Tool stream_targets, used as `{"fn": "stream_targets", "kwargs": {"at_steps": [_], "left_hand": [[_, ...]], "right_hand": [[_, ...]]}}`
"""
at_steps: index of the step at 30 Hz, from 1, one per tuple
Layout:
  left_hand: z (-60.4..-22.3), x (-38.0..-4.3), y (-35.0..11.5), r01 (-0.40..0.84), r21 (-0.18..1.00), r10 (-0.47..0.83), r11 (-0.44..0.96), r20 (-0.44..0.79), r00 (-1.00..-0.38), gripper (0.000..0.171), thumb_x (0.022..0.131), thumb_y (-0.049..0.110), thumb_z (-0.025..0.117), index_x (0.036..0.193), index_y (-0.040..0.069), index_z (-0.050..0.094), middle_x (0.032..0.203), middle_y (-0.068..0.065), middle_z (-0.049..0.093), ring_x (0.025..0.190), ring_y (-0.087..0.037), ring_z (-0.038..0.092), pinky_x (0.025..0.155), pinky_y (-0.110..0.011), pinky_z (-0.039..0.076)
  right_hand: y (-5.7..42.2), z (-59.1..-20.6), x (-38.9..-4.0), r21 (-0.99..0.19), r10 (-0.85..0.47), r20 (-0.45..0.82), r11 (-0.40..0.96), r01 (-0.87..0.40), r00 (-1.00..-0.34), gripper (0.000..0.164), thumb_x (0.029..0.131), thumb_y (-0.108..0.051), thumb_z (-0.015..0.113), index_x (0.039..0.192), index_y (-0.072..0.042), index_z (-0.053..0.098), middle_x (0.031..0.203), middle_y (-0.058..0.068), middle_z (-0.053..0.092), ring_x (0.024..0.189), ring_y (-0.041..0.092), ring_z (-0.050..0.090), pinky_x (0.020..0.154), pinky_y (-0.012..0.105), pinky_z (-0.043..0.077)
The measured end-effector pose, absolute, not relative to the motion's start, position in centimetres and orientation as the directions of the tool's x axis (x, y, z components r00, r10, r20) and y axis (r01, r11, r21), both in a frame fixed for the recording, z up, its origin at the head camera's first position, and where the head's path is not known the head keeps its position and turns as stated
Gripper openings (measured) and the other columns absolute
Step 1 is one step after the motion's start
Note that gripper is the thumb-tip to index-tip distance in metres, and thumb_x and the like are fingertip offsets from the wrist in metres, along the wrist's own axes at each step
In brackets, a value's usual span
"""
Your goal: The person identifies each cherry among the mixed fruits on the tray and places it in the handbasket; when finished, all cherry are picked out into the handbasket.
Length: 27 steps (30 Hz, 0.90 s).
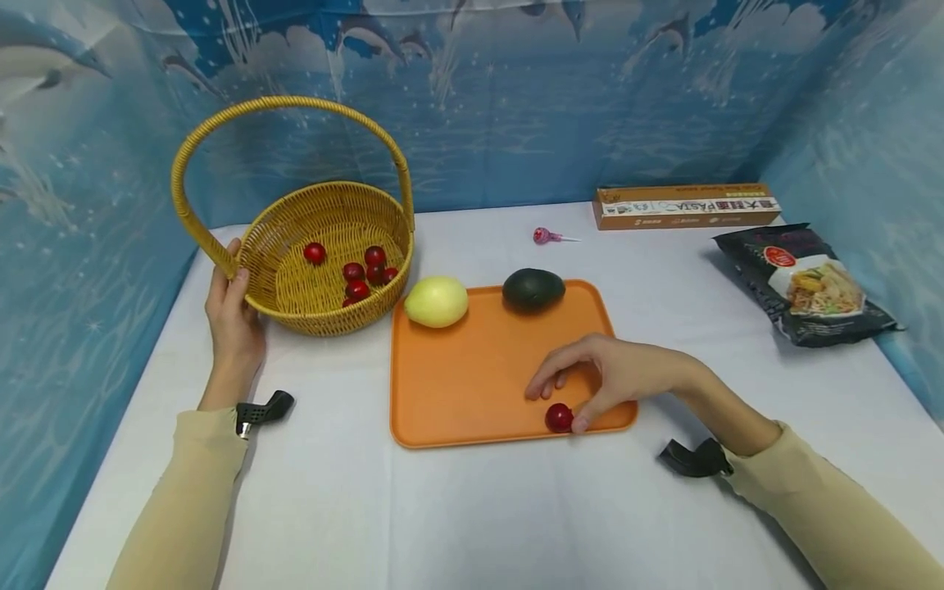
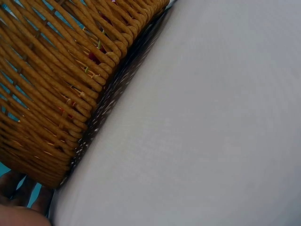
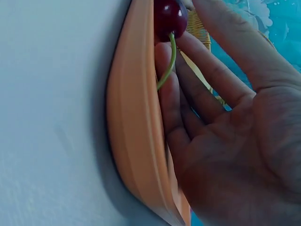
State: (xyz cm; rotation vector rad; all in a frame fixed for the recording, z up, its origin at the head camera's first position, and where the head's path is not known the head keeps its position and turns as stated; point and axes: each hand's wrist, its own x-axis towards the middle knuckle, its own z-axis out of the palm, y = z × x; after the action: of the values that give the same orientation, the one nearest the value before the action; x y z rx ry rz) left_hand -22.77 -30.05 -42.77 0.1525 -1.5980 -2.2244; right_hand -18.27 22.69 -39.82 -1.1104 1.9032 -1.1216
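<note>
A woven yellow basket (image 1: 324, 217) with a tall handle stands at the left and holds several red cherries (image 1: 361, 274). My left hand (image 1: 230, 270) grips its rim beside the handle's base; the left wrist view shows the basket wall (image 2: 47, 94) close up, with fingers (image 2: 23, 188) under it. On the orange tray (image 1: 472, 385) lie a yellow lemon (image 1: 436, 301), a dark avocado (image 1: 533, 289) and one cherry (image 1: 559, 418) near the front edge. My right hand (image 1: 560, 401) hovers over that cherry, thumb touching it and fingers stretched out just apart. In the right wrist view the stemmed cherry (image 3: 170, 16) sits by my fingers (image 3: 174, 103) at the tray rim (image 3: 131, 117).
A pink lollipop (image 1: 544, 236) lies behind the tray. A long pasta box (image 1: 686, 205) sits at the back right, with a black noodle bag (image 1: 807, 283) in front of it. White cloth covers the table; blue backdrop walls close it in on three sides.
</note>
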Motion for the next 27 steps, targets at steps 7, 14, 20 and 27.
{"fn": "stream_targets", "kwargs": {"at_steps": [7, 14, 20, 27], "left_hand": [[-42.7, -22.8, -30.0, 0.265, 0.922, -0.383, -0.283, 0.144, -0.912, 0.048, 0.107, 0.019, 0.056, 0.155, 0.024, 0.054, 0.157, -0.004, 0.05, 0.143, -0.021, 0.048, 0.105, -0.025, 0.044], [-42.7, -22.7, -30.0, 0.255, 0.923, -0.382, -0.289, 0.134, -0.915, 0.049, 0.107, 0.02, 0.057, 0.155, 0.024, 0.054, 0.158, -0.003, 0.05, 0.144, -0.02, 0.047, 0.106, -0.026, 0.043], [-42.9, -22.7, -29.7, 0.244, 0.934, -0.361, -0.261, 0.14, -0.922, 0.049, 0.108, 0.021, 0.056, 0.156, 0.025, 0.052, 0.159, -0.003, 0.049, 0.146, -0.021, 0.046, 0.109, -0.026, 0.043], [-42.8, -22.6, -30.0, 0.256, 0.931, -0.37, -0.258, 0.149, -0.917, 0.049, 0.108, 0.022, 0.056, 0.157, 0.025, 0.052, 0.158, -0.004, 0.05, 0.146, -0.021, 0.046, 0.107, -0.025, 0.044]], "right_hand": [[22.1, -40.1, -17.9, -0.892, -0.895, -0.091, 0.268, -0.363, -0.437, 0.047, 0.085, -0.023, 0.091, 0.129, -0.02, 0.074, 0.123, -0.003, 0.075, 0.109, 0.017, 0.066, 0.096, 0.032, 0.055], [21.8, -40.6, -17.4, -0.87, -0.865, -0.079, 0.302, -0.389, -0.496, 0.039, 0.088, -0.025, 0.088, 0.125, -0.026, 0.076, 0.123, -0.007, 0.074, 0.112, 0.015, 0.065, 0.097, 0.032, 0.054], [21.8, -41.0, -17.5, -0.842, -0.819, -0.029, 0.329, -0.427, -0.573, 0.036, 0.086, -0.029, 0.089, 0.12, -0.027, 0.078, 0.121, -0.009, 0.073, 0.11, 0.013, 0.066, 0.093, 0.031, 0.056], [21.4, -40.6, -17.7, -0.821, -0.805, -0.021, 0.352, -0.45, -0.593, 0.034, 0.087, -0.032, 0.088, 0.12, -0.027, 0.079, 0.119, -0.01, 0.073, 0.109, 0.012, 0.065, 0.092, 0.032, 0.057]]}}
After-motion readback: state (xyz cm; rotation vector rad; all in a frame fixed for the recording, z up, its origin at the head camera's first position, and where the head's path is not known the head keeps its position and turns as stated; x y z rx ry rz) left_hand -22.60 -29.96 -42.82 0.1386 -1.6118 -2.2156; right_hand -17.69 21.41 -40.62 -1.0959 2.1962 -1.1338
